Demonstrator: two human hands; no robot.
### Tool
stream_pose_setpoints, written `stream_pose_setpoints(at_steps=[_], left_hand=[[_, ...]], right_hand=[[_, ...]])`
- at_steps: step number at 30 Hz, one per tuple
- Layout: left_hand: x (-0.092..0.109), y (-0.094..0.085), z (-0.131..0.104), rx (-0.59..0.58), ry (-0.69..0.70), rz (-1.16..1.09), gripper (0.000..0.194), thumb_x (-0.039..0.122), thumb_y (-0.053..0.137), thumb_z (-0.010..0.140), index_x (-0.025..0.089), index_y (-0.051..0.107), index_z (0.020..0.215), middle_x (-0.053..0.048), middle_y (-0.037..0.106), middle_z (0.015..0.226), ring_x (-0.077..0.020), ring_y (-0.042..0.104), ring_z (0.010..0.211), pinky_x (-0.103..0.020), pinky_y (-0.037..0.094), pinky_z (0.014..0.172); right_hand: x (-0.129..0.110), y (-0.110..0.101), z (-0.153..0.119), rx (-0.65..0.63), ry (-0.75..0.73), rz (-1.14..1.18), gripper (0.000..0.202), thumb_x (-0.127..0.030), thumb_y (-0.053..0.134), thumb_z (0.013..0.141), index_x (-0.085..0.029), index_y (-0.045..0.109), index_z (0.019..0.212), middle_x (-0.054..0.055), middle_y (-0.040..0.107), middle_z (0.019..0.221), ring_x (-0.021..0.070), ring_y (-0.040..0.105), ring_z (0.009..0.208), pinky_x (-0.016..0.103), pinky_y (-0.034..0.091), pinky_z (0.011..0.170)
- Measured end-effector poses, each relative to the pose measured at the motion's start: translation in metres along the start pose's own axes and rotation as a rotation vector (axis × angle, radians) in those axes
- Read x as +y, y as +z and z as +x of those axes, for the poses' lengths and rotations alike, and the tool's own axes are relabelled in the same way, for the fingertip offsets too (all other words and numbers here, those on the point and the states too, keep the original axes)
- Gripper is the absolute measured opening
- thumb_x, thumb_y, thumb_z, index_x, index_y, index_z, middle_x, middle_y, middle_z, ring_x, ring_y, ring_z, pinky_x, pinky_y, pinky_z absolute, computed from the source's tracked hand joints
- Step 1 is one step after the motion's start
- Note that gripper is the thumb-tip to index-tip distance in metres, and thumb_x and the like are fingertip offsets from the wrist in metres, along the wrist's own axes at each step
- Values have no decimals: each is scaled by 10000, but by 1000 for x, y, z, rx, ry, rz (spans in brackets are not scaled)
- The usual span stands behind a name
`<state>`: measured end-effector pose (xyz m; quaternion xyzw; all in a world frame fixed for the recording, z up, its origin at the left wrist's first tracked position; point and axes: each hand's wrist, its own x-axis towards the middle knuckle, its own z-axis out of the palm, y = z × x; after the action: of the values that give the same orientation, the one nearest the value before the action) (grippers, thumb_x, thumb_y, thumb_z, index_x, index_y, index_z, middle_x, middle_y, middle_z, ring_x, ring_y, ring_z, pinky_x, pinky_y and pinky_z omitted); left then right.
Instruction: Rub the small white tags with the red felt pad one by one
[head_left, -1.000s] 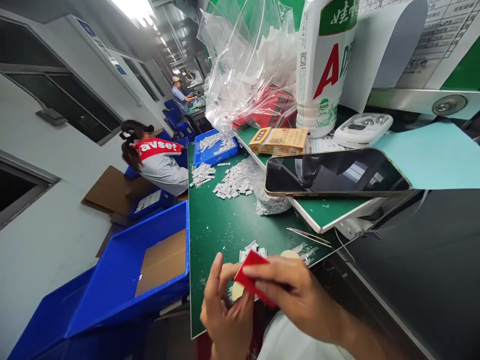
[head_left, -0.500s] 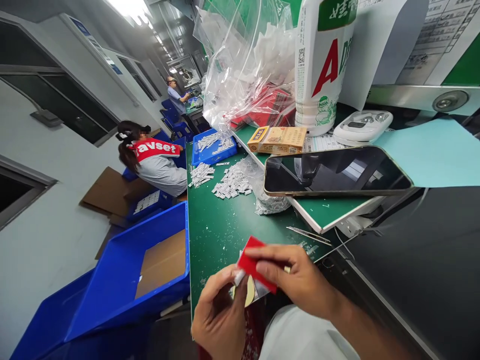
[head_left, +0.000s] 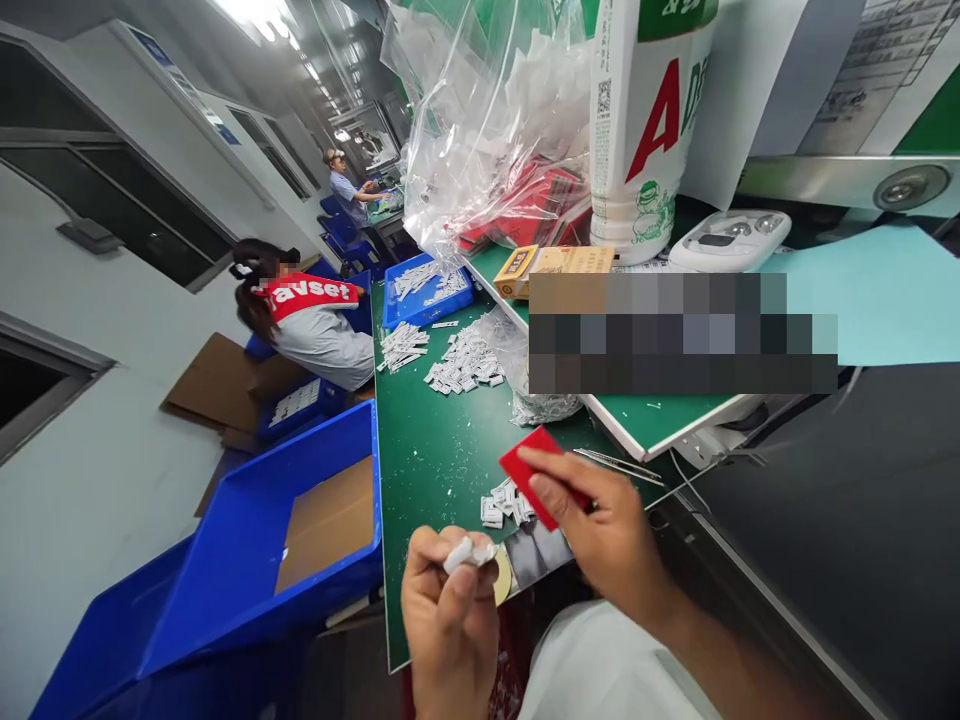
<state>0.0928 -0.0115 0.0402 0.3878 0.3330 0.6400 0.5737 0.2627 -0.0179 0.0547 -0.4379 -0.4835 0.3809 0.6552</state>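
Note:
My left hand (head_left: 454,620) pinches a small crumpled white piece (head_left: 469,553) between thumb and fingers, near the bench's front edge. In my right hand (head_left: 600,510) is a flat red card (head_left: 540,475), held between thumb and fingers and tilted. The two hands are apart. Small white labelled pieces (head_left: 504,503) lie on the green bench just left of the red card. A round yellowish disc (head_left: 502,577) shows beside my left fingers, partly covered by them, next to a dark grey sheet (head_left: 534,552).
White pieces (head_left: 465,358) are heaped farther back, near a blue tray (head_left: 427,290) and clear bags (head_left: 487,130). On the raised shelf stand a bottle (head_left: 645,130) and an orange box (head_left: 551,268). Tweezers (head_left: 619,465) lie below. Blue bins (head_left: 255,550) and a seated person (head_left: 315,325) are left.
The red card in my right hand has moved up and away from my left hand. My left hand has turned, showing the white piece. Small pieces on the bench are now uncovered.

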Motion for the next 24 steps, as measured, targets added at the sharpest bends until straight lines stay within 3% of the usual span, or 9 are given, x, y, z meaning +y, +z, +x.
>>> stream_pose_setpoints(at_steps=[2, 5, 6, 8, 10, 14, 17, 21, 24], left_hand=[[6, -5, -3, -2, -338, -182, 312, 269, 886, 733, 291, 727, 1001, 42, 717, 836, -89, 724, 759, -152, 584, 687], [8, -9, -5, -11, -579, -260, 377, 344, 889, 733, 291, 742, 1076, -16, 747, 945, -131, 736, 806, -224, 608, 756], [7, -8, -5, -14, -609, -263, 340, 357, 885, 738, 270, 754, 1039, -34, 750, 936, -138, 731, 788, -228, 607, 726], [6, -6, -3, -5, -625, -257, 261, 330, 887, 739, 239, 765, 951, -36, 742, 879, -124, 710, 746, -195, 578, 646], [4, -2, -1, -9, -601, -240, 227, 273, 894, 732, 242, 764, 915, -14, 724, 822, -110, 693, 735, -178, 562, 639], [4, 1, 2, -74, -434, -158, 168, 266, 890, 737, 246, 765, 849, -7, 747, 793, -113, 708, 736, -215, 590, 739], [4, 1, 3, -77, -243, -62, 151, 249, 902, 717, 248, 768, 787, 9, 755, 732, -104, 718, 705, -180, 584, 709], [3, 1, 3, -76, -71, 46, 145, 222, 899, 717, 261, 777, 785, 7, 785, 745, -127, 751, 728, -205, 607, 722], [3, 1, 2, -87, 7, 75, 143, 220, 896, 723, 265, 780, 795, 15, 778, 718, -132, 754, 742, -218, 615, 734]], right_hand=[[-3, -3, -1, 11, -83, -42, 231, -247, 680, 972, -314, 789, 1164, 4, 820, 964, 143, 737, 814, 215, 559, 745], [-5, -8, -4, -430, -289, -17, 220, -266, 700, 958, -275, 799, 1155, 14, 780, 798, 143, 685, 660, 233, 532, 658], [-5, -9, -5, -442, -329, -47, 230, -249, 693, 961, -270, 797, 1165, 21, 771, 793, 150, 676, 661, 248, 528, 663], [-4, -10, -7, -196, -280, -140, 277, -196, 649, 982, -295, 775, 1208, 32, 771, 872, 161, 681, 736, 265, 527, 700], [-3, -11, -8, 6, -161, -120, 297, -183, 632, 991, -331, 767, 1210, 22, 771, 947, 158, 689, 790, 257, 533, 715], [-8, -15, -3, -247, -3, 39, 197, -270, 678, 966, -288, 824, 1097, 24, 794, 889, 158, 719, 754, 236, 560, 676], [-13, -18, 0, -54, 121, -101, 206, -304, 673, 963, -267, 834, 1086, 55, 815, 939, 183, 739, 817, 251, 576, 710], [-17, -19, 0, -210, 111, -94, 208, -335, 694, 946, -283, 837, 1088, 53, 824, 933, 195, 749, 802, 262, 588, 702], [-18, -17, -1, -46, 106, -170, 237, -322, 657, 974, -278, 818, 1142, 63, 826, 995, 203, 753, 855, 272, 587, 735]])
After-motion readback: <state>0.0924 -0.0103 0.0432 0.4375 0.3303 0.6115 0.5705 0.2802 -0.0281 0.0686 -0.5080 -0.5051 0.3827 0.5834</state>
